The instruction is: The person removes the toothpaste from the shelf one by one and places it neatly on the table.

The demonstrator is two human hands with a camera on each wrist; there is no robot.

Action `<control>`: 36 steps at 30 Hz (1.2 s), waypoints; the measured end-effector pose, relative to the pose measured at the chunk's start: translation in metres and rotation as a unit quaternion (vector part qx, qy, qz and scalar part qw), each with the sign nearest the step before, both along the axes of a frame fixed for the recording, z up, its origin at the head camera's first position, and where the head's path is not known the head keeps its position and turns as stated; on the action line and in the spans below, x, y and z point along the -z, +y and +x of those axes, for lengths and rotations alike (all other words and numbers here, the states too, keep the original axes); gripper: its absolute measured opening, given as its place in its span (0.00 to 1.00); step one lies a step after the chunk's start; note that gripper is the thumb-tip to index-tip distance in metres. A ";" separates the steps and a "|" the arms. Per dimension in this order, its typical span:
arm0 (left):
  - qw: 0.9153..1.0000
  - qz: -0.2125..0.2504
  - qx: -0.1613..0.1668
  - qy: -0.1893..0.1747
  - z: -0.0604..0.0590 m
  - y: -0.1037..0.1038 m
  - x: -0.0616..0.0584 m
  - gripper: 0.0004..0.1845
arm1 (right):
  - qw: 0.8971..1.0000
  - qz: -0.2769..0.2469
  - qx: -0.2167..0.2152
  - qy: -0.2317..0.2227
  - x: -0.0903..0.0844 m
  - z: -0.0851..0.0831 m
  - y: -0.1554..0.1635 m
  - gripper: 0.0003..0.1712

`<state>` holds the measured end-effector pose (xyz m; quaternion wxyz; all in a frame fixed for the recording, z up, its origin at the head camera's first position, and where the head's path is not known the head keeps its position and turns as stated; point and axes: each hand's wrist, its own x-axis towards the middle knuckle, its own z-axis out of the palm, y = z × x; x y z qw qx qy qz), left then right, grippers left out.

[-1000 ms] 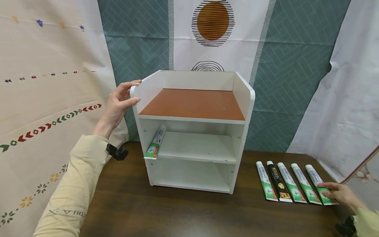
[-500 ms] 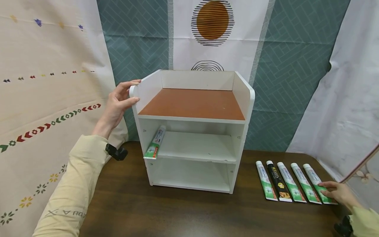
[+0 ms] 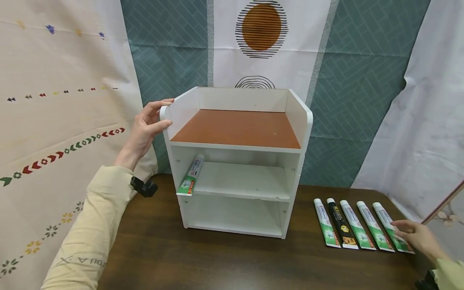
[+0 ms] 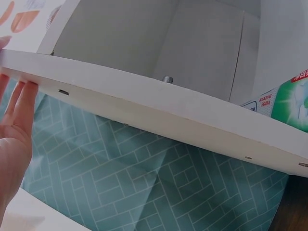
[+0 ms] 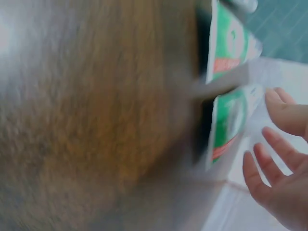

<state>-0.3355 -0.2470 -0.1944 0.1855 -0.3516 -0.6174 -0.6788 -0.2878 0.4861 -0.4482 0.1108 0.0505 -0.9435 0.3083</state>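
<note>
My left hand (image 3: 142, 128) grips the upper left side panel of a small white shelf unit (image 3: 241, 146), thumb in front and fingers over the edge. In the left wrist view, the fingers (image 4: 26, 101) meet that panel's edge. One green-and-white toothpaste tube (image 3: 191, 176) lies at the left of the middle shelf, its flat end at the front edge. My right hand (image 3: 422, 238) hovers by the rightmost toothpaste tube (image 3: 385, 219) in a row on the table. The right wrist view shows its fingers spread, apart from the nearest tube (image 5: 228, 122).
Several more tubes lie side by side on the dark wooden table (image 3: 232, 262), one of them a black tube (image 3: 340, 222). The shelf unit has a brown top board (image 3: 235, 128). Patterned cloth (image 3: 366, 88) hangs behind, and a framed panel (image 3: 447, 213) stands at the right edge.
My right hand has lifted its fingers off the rightmost tube and drawn slightly to the right. That tube's position was nudged slightly earlier. The left hand stays on the shelf unit.
</note>
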 end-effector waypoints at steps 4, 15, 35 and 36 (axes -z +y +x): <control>1.000 0.003 0.004 0.002 0.001 0.000 0.000 0.22 | 0.999 0.033 -0.001 0.030 -0.014 0.000 -0.019 0.17; 1.000 -0.001 -0.010 -0.001 0.001 0.001 0.001 0.22 | 0.977 0.012 -0.086 0.195 -0.036 -0.001 -0.102 0.11; 1.000 -0.009 -0.018 0.001 0.001 0.000 -0.001 0.21 | 0.960 -0.096 -0.218 0.146 -0.047 0.003 -0.202 0.14; 1.000 -0.009 -0.019 0.000 0.002 0.000 -0.001 0.21 | 0.958 -0.100 -0.223 0.149 -0.047 0.004 -0.205 0.14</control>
